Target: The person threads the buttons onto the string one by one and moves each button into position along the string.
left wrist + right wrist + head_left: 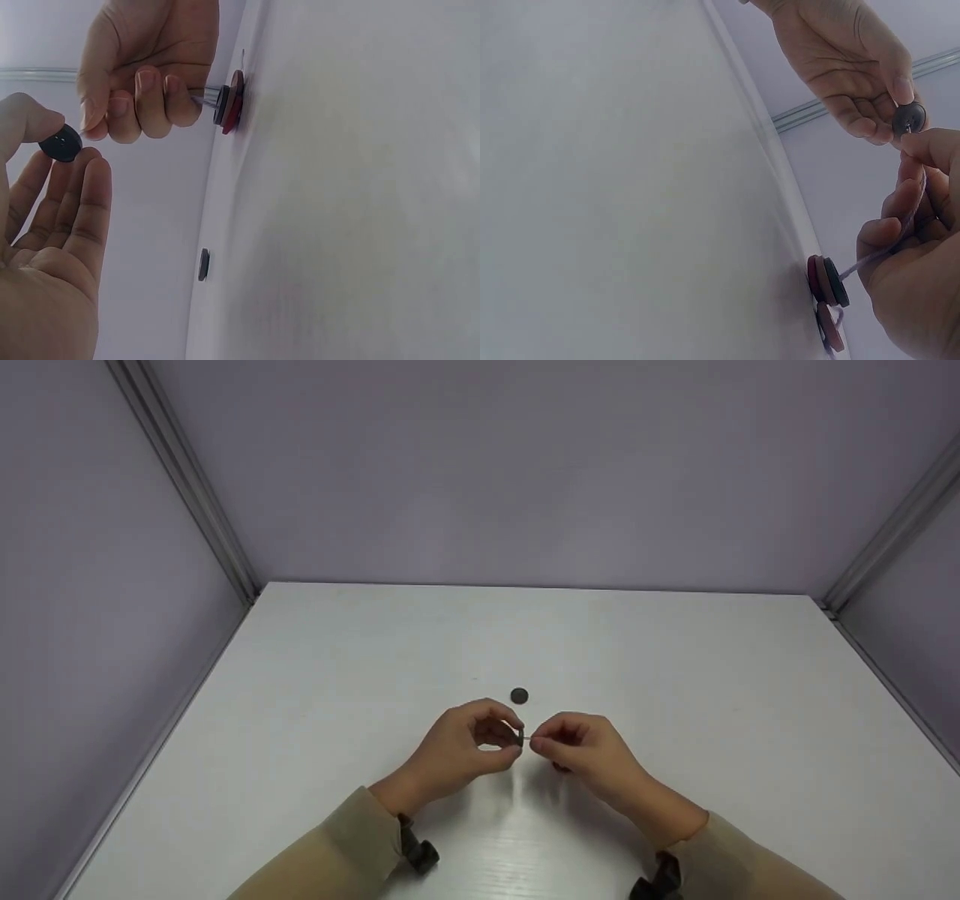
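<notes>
My left hand pinches a small dark button between thumb and fingers, just above the white table. Facing it, my right hand pinches the end of a thin purple cord and holds its tip at the button. The cord runs down to several red and dark buttons threaded on it, which rest on the table beneath my right hand. In the left wrist view that stack sits under the right hand's curled fingers.
A loose dark button lies on the table just beyond my hands, also seen as the button in the left wrist view. Plain lilac walls with metal corner rails close in the table on three sides.
</notes>
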